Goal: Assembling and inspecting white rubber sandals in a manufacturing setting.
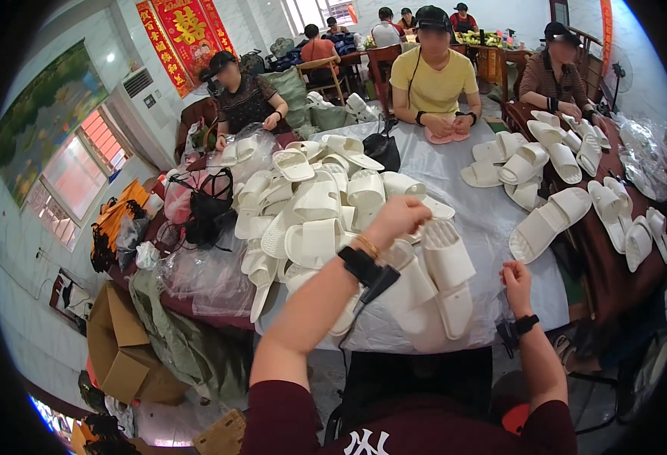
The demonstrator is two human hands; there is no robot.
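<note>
A large heap of white slippers (314, 208), moulded from smooth foam-like material with broad single straps and rounded toes, is piled on the worktop (485, 220), which is covered by a pale grey, slightly glossy sheet. The left hand (398, 218) is raised over the near right edge of the heap, its fingers curled together into a closed grip; whether anything is pinched in it cannot be told. A black band and a thin gold bracelet are worn at that wrist. Just right of the heap, a single white slipper (448, 254) with a ribbed insole lies directly below the left hand, resting on other slippers stacked at the worktop's near edge. The right hand (515, 279) is set further right of the heap, at the near edge of the grey sheet, with the fingers bent inward and pressed together; its contents cannot be made out. Crumpled clear plastic bags (204, 273) lie to the left of the heap, and a black mesh bag (210, 205) sits beside them. Beyond the heap, a person in a yellow shirt (433, 83) is seated with both hands on a pink object.
</note>
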